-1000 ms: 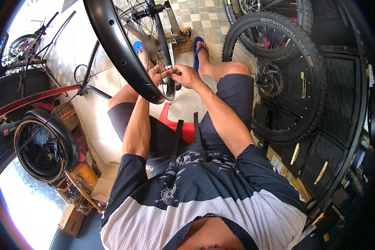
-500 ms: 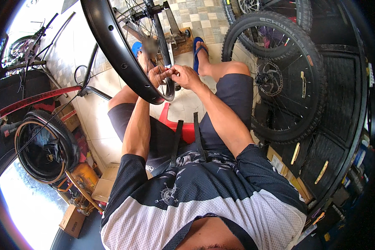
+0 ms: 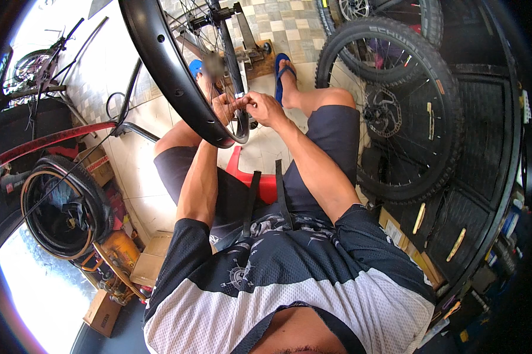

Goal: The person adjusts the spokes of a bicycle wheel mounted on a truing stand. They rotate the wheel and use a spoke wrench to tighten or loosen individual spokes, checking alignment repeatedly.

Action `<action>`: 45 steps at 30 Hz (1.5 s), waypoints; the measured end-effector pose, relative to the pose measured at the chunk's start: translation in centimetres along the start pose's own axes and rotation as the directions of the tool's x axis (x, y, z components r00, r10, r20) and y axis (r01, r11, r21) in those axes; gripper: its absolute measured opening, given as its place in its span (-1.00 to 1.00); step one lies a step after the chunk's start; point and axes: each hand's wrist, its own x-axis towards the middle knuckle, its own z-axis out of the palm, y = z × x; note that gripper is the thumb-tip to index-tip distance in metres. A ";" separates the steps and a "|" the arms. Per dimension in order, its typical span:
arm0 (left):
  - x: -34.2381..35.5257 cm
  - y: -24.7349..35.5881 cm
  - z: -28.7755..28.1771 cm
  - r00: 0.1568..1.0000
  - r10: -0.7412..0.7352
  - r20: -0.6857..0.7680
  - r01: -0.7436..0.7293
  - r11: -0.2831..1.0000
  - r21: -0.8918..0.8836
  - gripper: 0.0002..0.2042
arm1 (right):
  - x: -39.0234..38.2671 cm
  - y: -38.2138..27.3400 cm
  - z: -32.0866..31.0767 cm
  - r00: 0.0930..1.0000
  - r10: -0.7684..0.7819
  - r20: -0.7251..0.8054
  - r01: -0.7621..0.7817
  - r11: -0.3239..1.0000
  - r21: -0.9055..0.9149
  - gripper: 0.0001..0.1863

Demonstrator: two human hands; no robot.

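Both hands, left hand (image 3: 223,108) and right hand (image 3: 265,108), pinch the wheel rim (image 3: 160,65) between them.

A rim (image 3: 160,65) is standing in a stand (image 3: 242,41) in front of the seated person, between the knees. Both hands are meeting at its lower edge: the left hand (image 3: 223,108) touching the rim, the right hand (image 3: 265,108) just beside it on the right. A stool (image 3: 257,180) is sitting under the person. A wheel (image 3: 396,112) is leaning to the right. A tyre (image 3: 65,209) is lying to the left, with a box (image 3: 151,259) near it.
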 end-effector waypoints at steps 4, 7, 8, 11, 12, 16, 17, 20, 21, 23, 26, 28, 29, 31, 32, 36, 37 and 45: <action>-0.7 1.2 -0.8 1.000 -0.003 0.028 0.008 0.977 -0.214 -0.72 | 0.1 0.2 0.1 0.997 0.017 -0.071 -0.011 0.996 0.083 -0.75; -1.4 2.7 -1.5 0.998 -0.059 -0.012 0.050 0.923 -0.381 -0.62 | 0.8 0.5 -0.2 0.985 0.104 -0.139 -0.096 0.994 0.058 -0.73; -1.3 3.1 -1.5 0.992 -0.112 -0.049 0.082 0.905 -0.418 -0.57 | 0.9 0.6 -0.4 0.981 0.114 -0.156 -0.103 0.992 0.073 -0.74; -1.6 3.8 -0.5 0.993 -0.115 -0.006 0.105 0.923 -0.371 -0.52 | 1.0 0.6 -0.8 0.974 0.089 -0.208 -0.065 0.991 0.117 -0.74; -1.8 4.0 -0.2 0.995 -0.095 0.028 0.099 0.934 -0.344 -0.50 | 0.9 0.6 -1.0 0.974 0.094 -0.208 -0.066 0.988 0.139 -0.74; -1.7 4.4 0.5 0.994 -0.058 0.094 0.081 0.963 -0.257 -0.48 | 0.4 0.5 -2.0 0.968 0.105 -0.229 -0.070 0.985 0.159 -0.73; -1.6 4.4 0.6 0.993 -0.077 0.085 0.098 0.958 -0.270 -0.50 | 0.3 0.5 -2.2 0.968 0.056 -0.246 -0.011 0.984 0.179 -0.71; -1.5 4.5 0.6 0.991 -0.107 0.076 0.125 0.950 -0.288 -0.52 | -0.2 0.3 -2.8 0.971 0.020 -0.240 0.030 0.978 0.204 -0.69; -1.5 4.5 0.6 0.994 -0.080 0.078 0.099 0.952 -0.290 -0.53 | -0.2 0.1 -2.9 0.976 0.007 -0.219 0.037 0.980 0.196 -0.69; -1.5 4.4 0.5 0.994 -0.076 0.078 0.095 0.957 -0.275 -0.54 | -0.5 -0.4 -3.1 0.988 0.031 -0.151 -0.004 0.985 0.173 -0.69; -1.2 4.2 0.3 0.993 -0.106 0.055 0.116 0.965 -0.237 -0.55 | -1.5 -1.1 -3.0 0.995 0.095 -0.022 -0.091 0.984 0.155 -0.68; -1.1 4.0 0.3 0.994 -0.057 0.092 0.084 0.941 -0.327 -0.56 | -1.9 -1.4 -2.7 0.994 0.098 0.056 -0.107 0.978 0.182 -0.68; -0.9 3.9 0.3 0.992 -0.085 0.097 0.114 0.928 -0.354 -0.56 | -2.1 -1.4 -2.5 0.993 0.098 0.066 -0.111 0.969 0.221 -0.71; -0.7 3.8 0.3 0.992 -0.058 0.111 0.093 0.932 -0.350 -0.56 | -2.1 -1.3 -2.2 0.991 0.100 0.085 -0.117 0.968 0.220 -0.64; -0.6 3.8 0.3 0.991 -0.071 0.110 0.104 0.935 -0.338 -0.56 | -2.1 -1.2 -2.1 0.986 0.132 0.102 -0.151 0.967 0.206 -0.61; -0.3 3.6 0.0 0.991 -0.063 0.119 0.097 0.946 -0.309 -0.50 | -1.7 -1.2 -1.3 0.981 0.155 0.118 -0.185 0.931 0.314 -0.58; -0.2 3.4 0.0 0.991 -0.075 0.108 0.104 0.948 -0.300 -0.48 | -1.6 -1.2 -1.3 0.989 0.102 0.107 -0.131 0.940 0.314 -0.58; 0.3 0.3 -1.0 0.998 -0.046 -0.051 0.046 0.999 0.012 -0.34 | -1.7 -2.9 -1.6 0.993 0.078 0.094 -0.084 0.994 0.066 -0.64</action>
